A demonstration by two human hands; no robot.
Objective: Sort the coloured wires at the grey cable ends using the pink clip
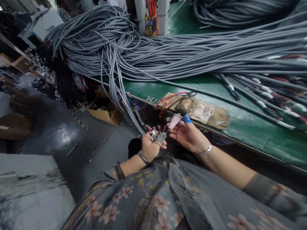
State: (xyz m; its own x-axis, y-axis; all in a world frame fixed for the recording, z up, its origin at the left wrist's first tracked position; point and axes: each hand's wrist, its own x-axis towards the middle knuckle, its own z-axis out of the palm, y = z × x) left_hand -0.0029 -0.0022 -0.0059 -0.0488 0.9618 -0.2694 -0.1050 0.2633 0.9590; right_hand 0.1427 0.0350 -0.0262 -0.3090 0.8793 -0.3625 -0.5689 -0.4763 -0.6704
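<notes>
My left hand (150, 148) is closed around the ends of several grey cables, whose thin coloured wires (160, 129) fan out above the fist. A grey piece of sheath or wrap (160, 139) sits at the thumb side of that grip. Just to the right is my right hand (188, 138), palm turned up, fingers loosely curled and the thumb apart. Blue tape (187, 118) covers the thumb tip, and a pale pinkish wrap (174, 120) is at the index finger. Its fingertips are close to the wire ends; whether they touch is unclear.
Long grey cables (180, 56) cross the green table (250, 128), with a large coil (253, 0) behind. A worn tape-covered block (203, 111) lies at the table edge. White posts (164, 11) rise at the back. An open cardboard box (103, 115) stands on the floor.
</notes>
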